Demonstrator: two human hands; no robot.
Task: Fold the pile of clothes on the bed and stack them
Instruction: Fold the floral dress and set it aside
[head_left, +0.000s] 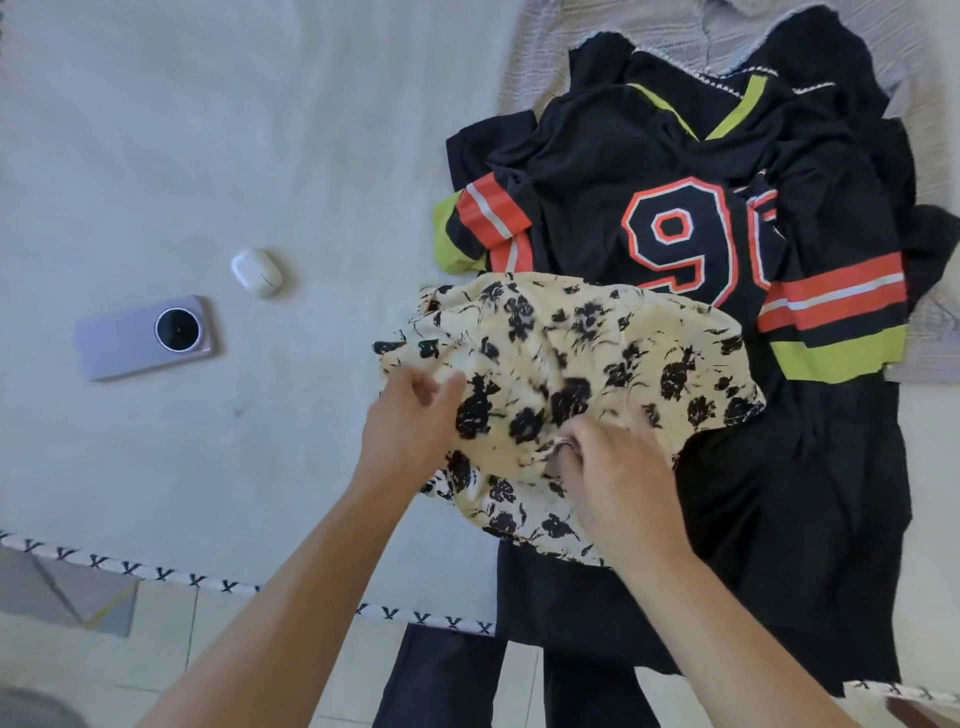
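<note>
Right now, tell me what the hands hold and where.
Both hands, left hand and right hand, grip the floral garment in its bunched near side.

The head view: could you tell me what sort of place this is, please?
Most likely a bedroom: clothes such as a numbered jersey lie piled on a pale bed sheet, with tiled floor below its trimmed edge.

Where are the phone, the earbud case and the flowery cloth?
phone (145, 338): head view, middle of its back, left of the lens.
earbud case (257, 271): head view, centre of the lid.
flowery cloth (597, 353): head view, upper middle of the fabric.
</note>
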